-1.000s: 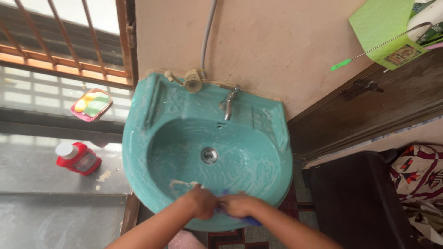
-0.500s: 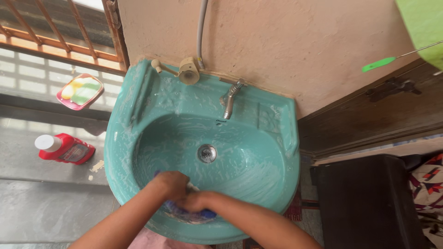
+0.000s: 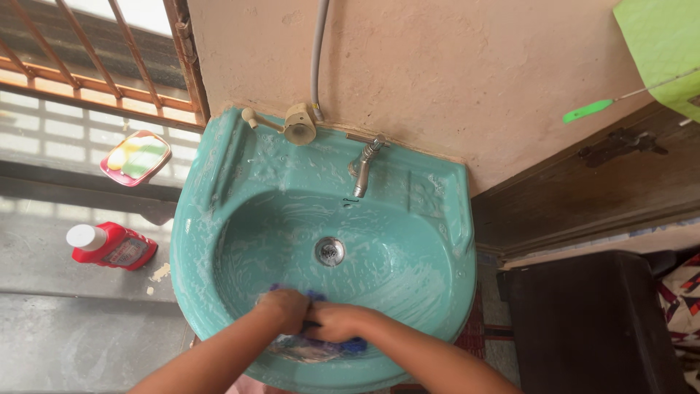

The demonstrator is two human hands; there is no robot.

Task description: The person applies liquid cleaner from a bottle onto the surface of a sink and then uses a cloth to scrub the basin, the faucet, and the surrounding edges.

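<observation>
Blue scrubber [image 3: 343, 344]: mostly covered, edges visible only. Pressed flat against near inner wall of teal sink [image 3: 219, 190], just below near rim. Sink surface soapy, streaked white.

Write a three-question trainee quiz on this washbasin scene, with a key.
1. True or false: both hands press a blue scrubber against the basin's near inner wall.
2. Which lies on the ledge left of the basin: A) red bottle, B) kettle, C) bucket?
3. What metal fitting sits at the bowl's centre?

Key:
1. True: left hand and right hand on the blue scrubber, in the teal basin.
2. A, red bottle.
3. Drain.
</observation>
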